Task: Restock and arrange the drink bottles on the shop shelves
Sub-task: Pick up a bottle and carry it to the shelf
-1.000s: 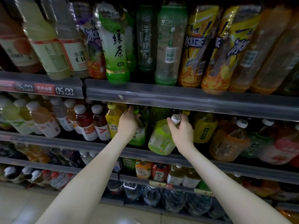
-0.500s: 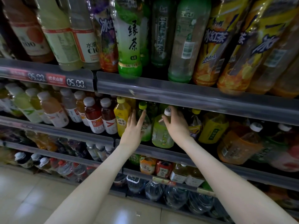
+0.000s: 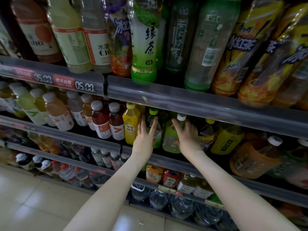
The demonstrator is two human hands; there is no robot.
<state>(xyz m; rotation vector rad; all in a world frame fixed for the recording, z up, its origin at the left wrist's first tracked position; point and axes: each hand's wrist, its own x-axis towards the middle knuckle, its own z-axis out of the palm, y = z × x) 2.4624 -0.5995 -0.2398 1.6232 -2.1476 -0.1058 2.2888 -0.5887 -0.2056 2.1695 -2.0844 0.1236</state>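
Step in hand: facing up the front row on the middle shelf (image 3: 168, 157), not loading new stock.

Task thing: pale green bottle (image 3: 169, 139), white cap, standing at the shelf's front edge and leaning slightly left. It sits just beside the green-capped bottle (image 3: 160, 130) on its left and a dark bottle with a yellow cap (image 3: 206, 135) on its right.

Right hand (image 3: 189, 139) is on the pale bottle's right shoulder, with the index finger running up toward the cap. The other fingers are hidden at the neck, so I can't tell whether it's a real grip or just a steadying touch.

Left hand (image 3: 144, 139) has its fingers straight and spread, flat against the front of the green-capped bottle and holding nothing. Its outer finger is just beside the yellow bottle (image 3: 130, 125).

Next move, my read: stand the pale bottle upright, seat it flush in line with its neighbours and turn the label outward. The left palm should keep the neighbour from toppling. Headroom under the upper rail looks tight, so slide the bottle rather than lift it.

Materials:
- The bottles are thin clear PET with glossy shrink labels and ribbed screw caps.
- They're cylinders with tapered shoulders, likely slick and top-heavy when tilted.
- The shelf rails are matte translucent plastic strips.
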